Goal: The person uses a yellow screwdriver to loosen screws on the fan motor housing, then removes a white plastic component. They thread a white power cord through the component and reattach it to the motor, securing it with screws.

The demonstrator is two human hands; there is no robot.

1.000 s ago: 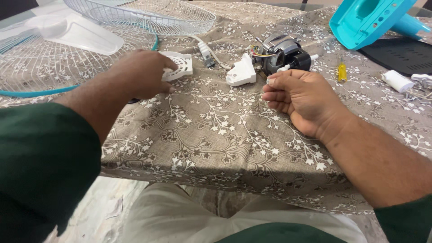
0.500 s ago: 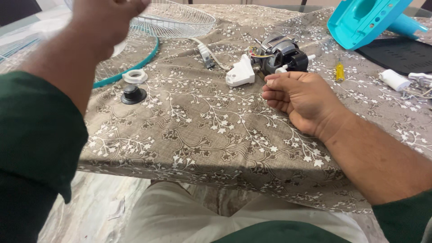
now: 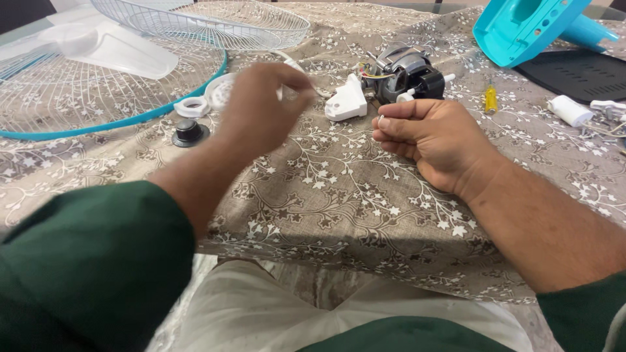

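My left hand (image 3: 261,104) hovers blurred above the flowered tablecloth (image 3: 339,195), fingertips pinched together; whether anything is in them I cannot tell. Just left of it lie a white round cap (image 3: 220,91), a white ring (image 3: 192,106) and a black knob (image 3: 190,132). My right hand (image 3: 430,140) rests on the cloth with its fingers curled in and nothing visible inside. Right behind it sit a dark fan motor (image 3: 404,68) with coloured wires and a white plastic housing piece (image 3: 347,101).
A wire fan guard with a teal rim (image 3: 98,124) and a translucent blade (image 3: 111,55) fill the left; a second white grille (image 3: 215,23) lies behind. At the right are a teal fan base (image 3: 528,29), a black panel (image 3: 574,75), a yellow screwdriver (image 3: 490,99) and a white cylinder (image 3: 568,109).
My left hand rose off a white part on the cloth, swung up to the far left, then came back to the middle. The knob and ring are uncovered. My right hand stayed put.
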